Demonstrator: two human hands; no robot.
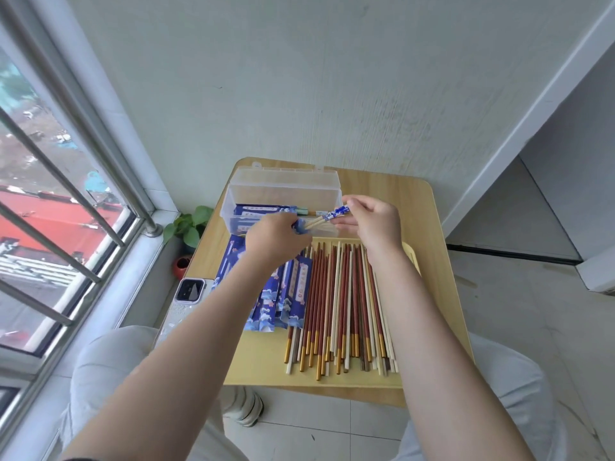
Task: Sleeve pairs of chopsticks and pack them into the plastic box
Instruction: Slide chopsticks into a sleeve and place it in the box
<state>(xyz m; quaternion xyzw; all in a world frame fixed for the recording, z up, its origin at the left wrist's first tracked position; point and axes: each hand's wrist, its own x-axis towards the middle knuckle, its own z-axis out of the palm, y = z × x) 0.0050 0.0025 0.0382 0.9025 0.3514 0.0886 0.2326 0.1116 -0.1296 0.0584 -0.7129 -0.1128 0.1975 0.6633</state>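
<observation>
- My left hand (276, 237) grips the mouth end of a blue paper sleeve (301, 226) at the middle of the frame, fingers curled round it.
- My right hand (372, 224) pinches the decorated top of a pair of chopsticks (327, 217), just right of centre.
- The pair has pale shafts and blue-and-white patterned tops; its thin ends meet the sleeve at my left hand, and it slants up to the right.
- Both hands are in front of the clear plastic box (283, 194), which stands open at the far edge of the small wooden table (426, 227), lid tipped back.
- Inside the box lie sleeved pairs (256, 209), blue with pale labels, towards its left side.
- Below my hands, loose chopsticks (342, 304) lie side by side on a yellow tray (259, 357): dark red with gold tips, and cream ones.
- Left of them sits a heap of empty blue sleeves (286, 294) printed with wave patterns.
- A phone (190, 289) lies at the table's left edge, lower left of centre.
</observation>
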